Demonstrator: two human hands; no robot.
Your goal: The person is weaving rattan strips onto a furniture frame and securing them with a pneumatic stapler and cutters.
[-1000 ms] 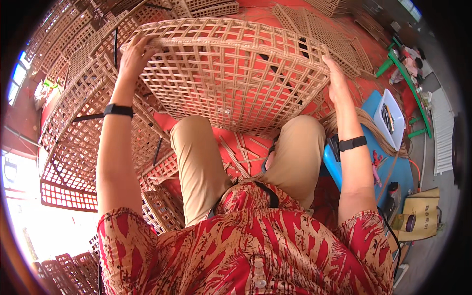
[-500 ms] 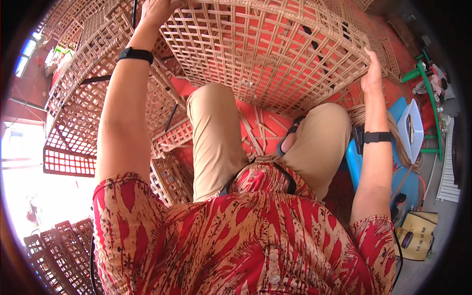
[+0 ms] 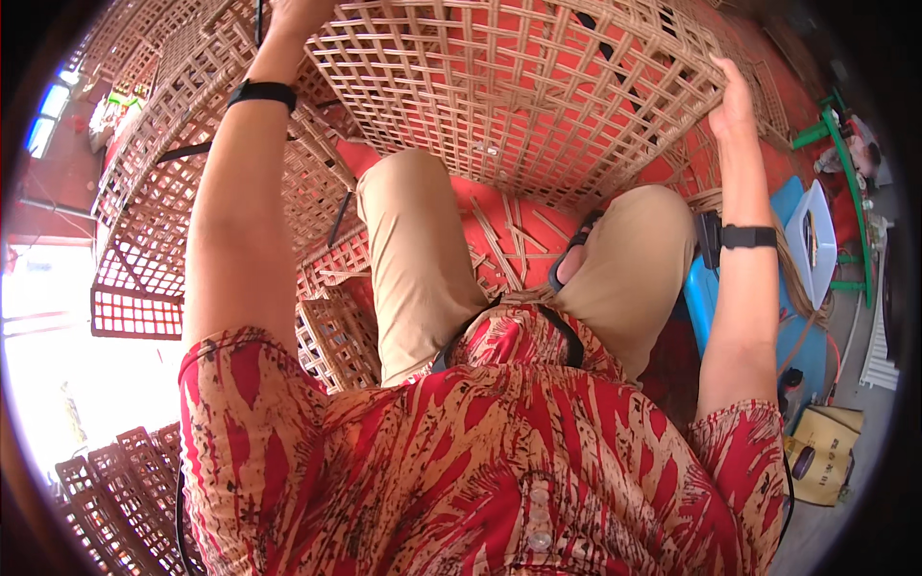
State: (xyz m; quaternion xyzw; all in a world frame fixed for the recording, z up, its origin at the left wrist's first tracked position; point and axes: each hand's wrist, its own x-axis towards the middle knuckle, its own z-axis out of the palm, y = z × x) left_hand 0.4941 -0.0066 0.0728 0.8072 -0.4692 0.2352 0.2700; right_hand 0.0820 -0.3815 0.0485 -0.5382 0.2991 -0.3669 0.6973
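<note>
A large open-weave rattan piece with a thick wrapped rim stands tilted beyond my knees. My left hand is closed on its upper left edge; the picture's top edge cuts off part of the fingers. At the far right corner, my right hand grips the rim, its thumb along the near side and the other fingers mostly hidden behind. Dark strips show through the lattice near the top.
More woven rattan pieces crowd the left, and dark lattice pieces lie lower left. Loose cane strips litter the red floor. At right are a blue stool, a white tray, a green frame and a yellow bag.
The rattan piece and both hands have shifted slightly upward in view. My right hand has also drifted a little to the right, still on the rim.
</note>
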